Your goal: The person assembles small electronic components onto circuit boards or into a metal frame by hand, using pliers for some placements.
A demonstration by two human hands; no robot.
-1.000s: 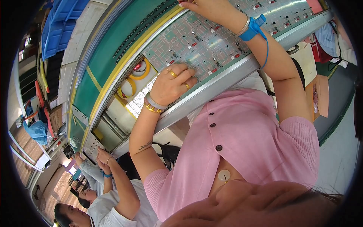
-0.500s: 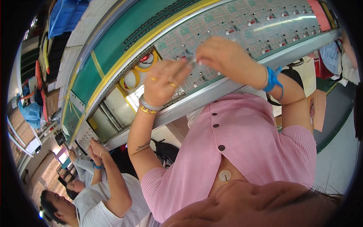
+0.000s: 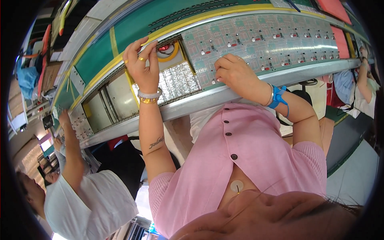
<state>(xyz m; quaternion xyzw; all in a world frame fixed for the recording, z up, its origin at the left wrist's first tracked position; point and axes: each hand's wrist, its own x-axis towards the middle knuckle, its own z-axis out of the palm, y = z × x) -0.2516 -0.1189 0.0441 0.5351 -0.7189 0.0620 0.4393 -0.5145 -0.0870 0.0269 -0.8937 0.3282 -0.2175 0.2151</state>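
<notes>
A long panel of circuit boards (image 3: 248,52) lies in the metal-railed conveyor, dotted with small red, white and black components (image 3: 256,39). My right hand (image 3: 237,76) is at the panel's near left part, fingers curled and fingertips down by the board. Whatever those fingertips pinch is hidden or too small to make out. My left hand (image 3: 143,66) is raised left of the panel, by the conveyor's far rail and the yellow-edged green ledge (image 3: 94,60). Its fingers are bent but apart, and nothing shows between them.
Beneath the conveyor opening sit a yellow ring (image 3: 176,55) and a shiny foil-like sheet (image 3: 178,80). Black component strips (image 3: 192,12) lie along the green ledge. To the left, a co-worker in white (image 3: 90,196) reaches over the same line. A pink sheet (image 3: 340,42) adjoins the panel's right end.
My hands were close together over the panel; the left has moved away to the far rail, while the right has lowered toward the panel's near edge. The left co-worker's arm has shifted.
</notes>
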